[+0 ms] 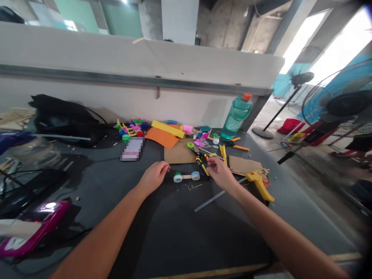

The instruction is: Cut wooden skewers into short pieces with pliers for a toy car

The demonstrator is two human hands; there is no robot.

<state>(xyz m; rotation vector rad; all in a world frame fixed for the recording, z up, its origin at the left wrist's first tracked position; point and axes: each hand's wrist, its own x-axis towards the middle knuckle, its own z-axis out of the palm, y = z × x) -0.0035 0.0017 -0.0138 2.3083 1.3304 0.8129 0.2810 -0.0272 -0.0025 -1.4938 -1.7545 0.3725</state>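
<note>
My left hand (154, 177) rests loosely curled on the dark grey table top (162, 232), holding nothing. Just right of it lies a small axle with white and green bottle-cap wheels (186, 177). My right hand (221, 174) reaches in from the right, its fingertips at a black and yellow pair of pliers (202, 166). Whether those fingers grip the pliers or a small piece beside them is hidden. Brown cardboard sheets (177, 152) lie beyond both hands, and a yellow hot glue gun (258, 185) sits to the right of my right hand.
Orange paper (161, 137), coloured craft bits (130, 128) and a teal water bottle (236, 116) stand along the back wall. A black bag (65, 120) lies at the far left. A metal strip (216, 198) lies near my right wrist. Standing fans (337, 102) are beyond the table's right edge.
</note>
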